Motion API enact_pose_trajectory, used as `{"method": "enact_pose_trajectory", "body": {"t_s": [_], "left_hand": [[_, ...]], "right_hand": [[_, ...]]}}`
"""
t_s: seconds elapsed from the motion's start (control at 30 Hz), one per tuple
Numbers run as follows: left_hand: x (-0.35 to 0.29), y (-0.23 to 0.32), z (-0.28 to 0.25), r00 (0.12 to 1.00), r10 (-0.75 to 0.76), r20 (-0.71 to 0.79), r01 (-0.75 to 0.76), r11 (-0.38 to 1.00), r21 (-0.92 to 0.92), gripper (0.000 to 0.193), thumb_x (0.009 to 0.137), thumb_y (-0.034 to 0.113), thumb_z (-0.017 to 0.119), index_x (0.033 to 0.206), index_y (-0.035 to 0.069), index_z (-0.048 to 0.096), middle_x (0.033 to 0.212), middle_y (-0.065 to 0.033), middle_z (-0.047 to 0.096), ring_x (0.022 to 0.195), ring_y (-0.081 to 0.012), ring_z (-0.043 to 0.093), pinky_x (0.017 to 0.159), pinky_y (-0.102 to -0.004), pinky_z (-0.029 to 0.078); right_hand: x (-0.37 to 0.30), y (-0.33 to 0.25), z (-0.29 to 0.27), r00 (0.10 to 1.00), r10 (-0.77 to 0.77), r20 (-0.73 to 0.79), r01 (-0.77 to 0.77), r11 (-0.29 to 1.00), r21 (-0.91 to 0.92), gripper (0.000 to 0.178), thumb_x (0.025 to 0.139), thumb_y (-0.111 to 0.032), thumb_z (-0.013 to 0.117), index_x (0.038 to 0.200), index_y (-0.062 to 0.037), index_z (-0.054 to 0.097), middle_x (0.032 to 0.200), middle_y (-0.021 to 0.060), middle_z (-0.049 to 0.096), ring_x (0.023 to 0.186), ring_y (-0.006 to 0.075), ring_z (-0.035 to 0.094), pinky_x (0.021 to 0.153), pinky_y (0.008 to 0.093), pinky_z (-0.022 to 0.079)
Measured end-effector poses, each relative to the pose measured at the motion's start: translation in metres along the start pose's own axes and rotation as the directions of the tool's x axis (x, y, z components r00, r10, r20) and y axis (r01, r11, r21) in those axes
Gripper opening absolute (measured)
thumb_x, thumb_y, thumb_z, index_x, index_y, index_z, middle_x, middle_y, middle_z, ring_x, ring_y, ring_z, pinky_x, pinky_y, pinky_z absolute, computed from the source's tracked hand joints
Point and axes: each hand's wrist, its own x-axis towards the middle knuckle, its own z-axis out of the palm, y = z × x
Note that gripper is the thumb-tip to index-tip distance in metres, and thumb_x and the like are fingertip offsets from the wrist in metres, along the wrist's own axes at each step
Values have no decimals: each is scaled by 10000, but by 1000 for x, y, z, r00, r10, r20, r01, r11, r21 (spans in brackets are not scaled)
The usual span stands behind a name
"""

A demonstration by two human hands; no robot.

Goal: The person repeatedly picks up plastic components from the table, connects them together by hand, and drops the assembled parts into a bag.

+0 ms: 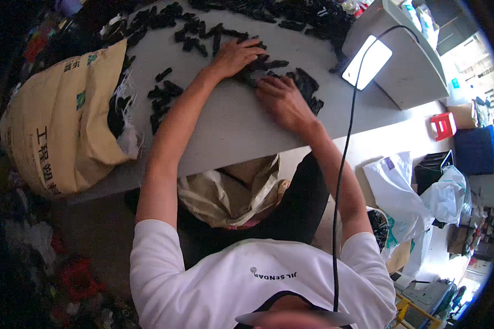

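Many small black plastic pieces [191, 41] lie loose across the grey tabletop [219, 126]. My left hand [235, 57] reaches over the far middle of the table, its fingers stretched out across some of these pieces. Close by on the right, my right hand [282, 101] is bent down at the near edge of the same group. Motion smears it, and its fingertips are partly hidden, so whether it grips a piece is unclear. More black pieces [307, 85] lie just beyond the right hand, and another cluster [162, 98] sits left of my left forearm.
A tan woven sack [66, 123] lies on the table's left side, its mouth toward the pieces. An open sack [230, 197] stands below the front edge, between my legs. A lit white panel [368, 63] and a black cable [346, 148] are at right. A red stool [443, 126] stands beyond.
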Motion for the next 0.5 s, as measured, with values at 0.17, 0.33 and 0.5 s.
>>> {"method": "enact_pose_trajectory", "body": {"t_s": [0.17,0.33,0.5], "left_hand": [[-51,13,-15,995,-90,-49,94,992,85,295,924,332,472,1202,316,569,1381,43,421,1103,-334,483,989,-488,320],[-90,44,-38,980,-196,-19,196,981,10,287,918,288,502,1196,290,576,1375,23,428,1112,-333,477,995,-483,320],[-121,65,-52,976,-215,-43,217,974,63,296,903,233,540,1191,285,578,1362,2,442,1113,-335,476,1008,-477,316]], "right_hand": [[-2,16,-11,997,-73,-17,75,990,118,258,806,-133,556,1040,-55,632,1201,80,567,1175,253,476,996,415,365],[0,10,-14,977,-134,-167,137,991,6,230,738,-178,595,947,-87,629,1066,62,598,1016,257,532,893,382,421],[13,-17,-7,984,-24,-178,42,994,101,176,747,-118,569,912,-75,613,921,80,568,926,263,530,810,365,445]]}}
